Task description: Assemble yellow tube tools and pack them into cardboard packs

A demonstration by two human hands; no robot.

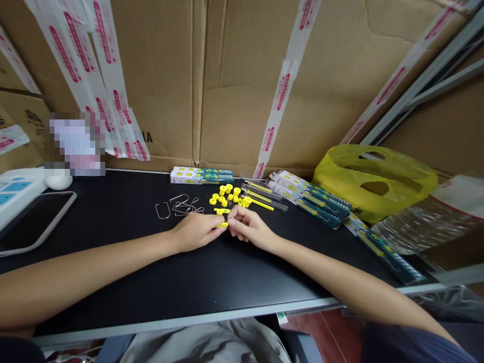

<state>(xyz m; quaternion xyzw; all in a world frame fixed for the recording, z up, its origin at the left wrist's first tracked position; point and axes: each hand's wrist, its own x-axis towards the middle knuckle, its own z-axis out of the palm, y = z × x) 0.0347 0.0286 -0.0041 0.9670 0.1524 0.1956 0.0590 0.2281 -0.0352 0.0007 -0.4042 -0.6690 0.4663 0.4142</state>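
Over the black table, my left hand (197, 232) pinches a small yellow plastic piece (224, 225) between thumb and fingers. Its tip meets the fingertips of my right hand (251, 228), which are closed together. A thin shiny bit of metal seems to show at the right fingertips, too small to name. Just beyond my hands lie several loose yellow plastic parts (229, 189), some shaped like spools. To the left are several bent metal wire hooks (163, 210). Clear tubes with yellow rods (260, 195) lie to the right of the yellow parts.
Printed boxes (202, 176) lie at the back, and more blister-type boxes (308, 199) on the right. A yellow plastic bag (340, 174) and clear plastic wrapping (416, 229) stand beyond them. On the left are a phone (34, 222) and a white power strip (20, 184). Cardboard (159, 75) walls the back.
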